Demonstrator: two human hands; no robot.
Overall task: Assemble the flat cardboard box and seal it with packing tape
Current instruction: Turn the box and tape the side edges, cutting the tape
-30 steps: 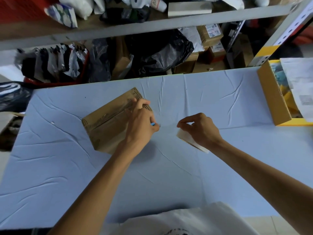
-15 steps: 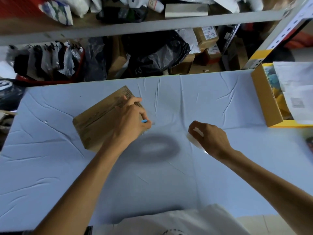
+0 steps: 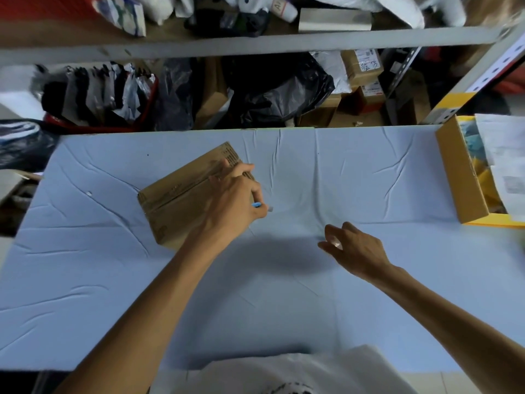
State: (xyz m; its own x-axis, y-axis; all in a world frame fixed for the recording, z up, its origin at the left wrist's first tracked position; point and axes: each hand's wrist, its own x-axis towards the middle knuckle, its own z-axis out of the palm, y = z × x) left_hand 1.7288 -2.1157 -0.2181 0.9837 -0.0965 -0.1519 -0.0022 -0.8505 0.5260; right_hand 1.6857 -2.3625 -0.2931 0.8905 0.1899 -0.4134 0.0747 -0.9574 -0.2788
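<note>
A brown cardboard box (image 3: 181,200) with dark print lies on a creased pale-blue table cover (image 3: 113,280), a small bright-blue object (image 3: 256,205) shows beside it, and a yellow-edged brown carton (image 3: 460,174) sits far right.

both my forearms are bare — no sleeves, no watch, no gloves on my left hand (image 3: 235,206) or right hand (image 3: 356,248). i wear a white shirt (image 3: 287,373) — a dark print shows at its bottom edge.

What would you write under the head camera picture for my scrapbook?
Left hand presses a small cardboard box onto a blue table, pinching a blue-tipped tool; right hand hovers nearby.
</note>
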